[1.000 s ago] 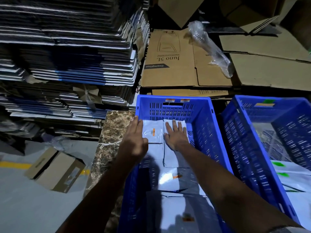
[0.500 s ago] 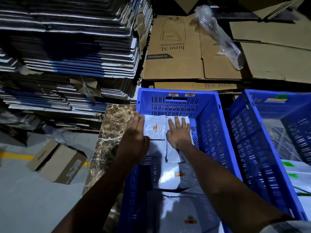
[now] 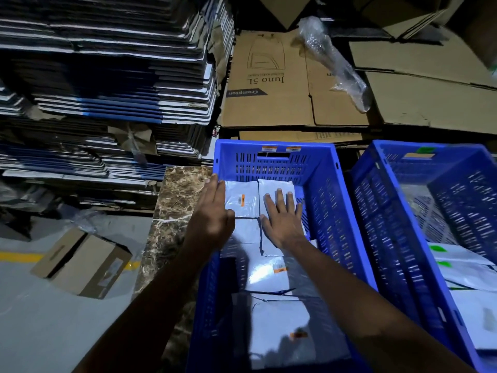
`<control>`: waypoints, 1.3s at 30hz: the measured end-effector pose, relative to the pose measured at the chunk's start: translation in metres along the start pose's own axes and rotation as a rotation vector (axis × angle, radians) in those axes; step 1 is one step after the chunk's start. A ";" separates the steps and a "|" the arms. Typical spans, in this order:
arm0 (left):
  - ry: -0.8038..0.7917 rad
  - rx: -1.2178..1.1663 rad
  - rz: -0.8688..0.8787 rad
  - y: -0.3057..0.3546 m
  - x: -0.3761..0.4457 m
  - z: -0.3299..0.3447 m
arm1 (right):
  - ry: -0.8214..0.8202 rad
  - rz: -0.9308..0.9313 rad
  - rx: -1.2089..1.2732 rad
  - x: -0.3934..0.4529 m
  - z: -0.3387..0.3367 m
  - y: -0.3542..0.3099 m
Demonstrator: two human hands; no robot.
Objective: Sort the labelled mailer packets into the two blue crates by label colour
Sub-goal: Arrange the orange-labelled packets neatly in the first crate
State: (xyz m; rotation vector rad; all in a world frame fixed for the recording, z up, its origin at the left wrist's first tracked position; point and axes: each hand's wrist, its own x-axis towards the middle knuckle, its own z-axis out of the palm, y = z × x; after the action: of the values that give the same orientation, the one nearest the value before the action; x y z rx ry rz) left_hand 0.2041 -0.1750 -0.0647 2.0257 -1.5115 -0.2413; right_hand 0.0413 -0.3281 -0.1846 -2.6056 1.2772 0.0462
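Two blue crates stand side by side. The left crate point(image 3: 320, 168) carries orange tags on its far rim and holds several white mailer packets with orange labels. My left hand point(image 3: 212, 211) lies flat, fingers together, on the far-left packet point(image 3: 239, 196). My right hand point(image 3: 282, 216) presses flat, fingers spread, on the packet point(image 3: 274, 188) beside it. Neither hand grips anything. Another orange-labelled packet point(image 3: 269, 273) lies nearer me. The right crate point(image 3: 387, 200) bears a green tag and holds packets with green labels point(image 3: 457, 254).
Tall stacks of flattened cartons point(image 3: 107, 76) rise at the left. Brown cardboard sheets point(image 3: 290, 84) and a crumpled plastic bag point(image 3: 336, 63) lie behind the crates. A marble slab point(image 3: 172, 208) sits beside the left crate. A small cardboard box point(image 3: 83, 262) rests on the grey floor.
Both hands have stayed flat on the far packets, and the right hand's fingers have spread a little wider. The view has shifted slightly.
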 end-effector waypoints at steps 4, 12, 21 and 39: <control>-0.009 0.011 0.001 0.001 -0.002 -0.001 | 0.014 0.009 -0.047 -0.004 0.018 0.002; -0.015 0.024 -0.060 -0.001 0.004 0.005 | 0.012 0.033 -0.097 0.004 0.032 0.003; -0.021 0.051 -0.032 0.001 0.000 0.002 | -0.044 0.030 -0.078 0.003 0.025 0.002; -0.100 0.214 -0.182 0.014 0.004 -0.006 | -0.211 -0.453 -0.172 -0.114 -0.027 -0.006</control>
State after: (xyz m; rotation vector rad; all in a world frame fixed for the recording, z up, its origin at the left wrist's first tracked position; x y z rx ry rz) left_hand 0.1972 -0.1792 -0.0518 2.3567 -1.4655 -0.2669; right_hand -0.0265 -0.2420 -0.1417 -2.8767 0.6203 0.3523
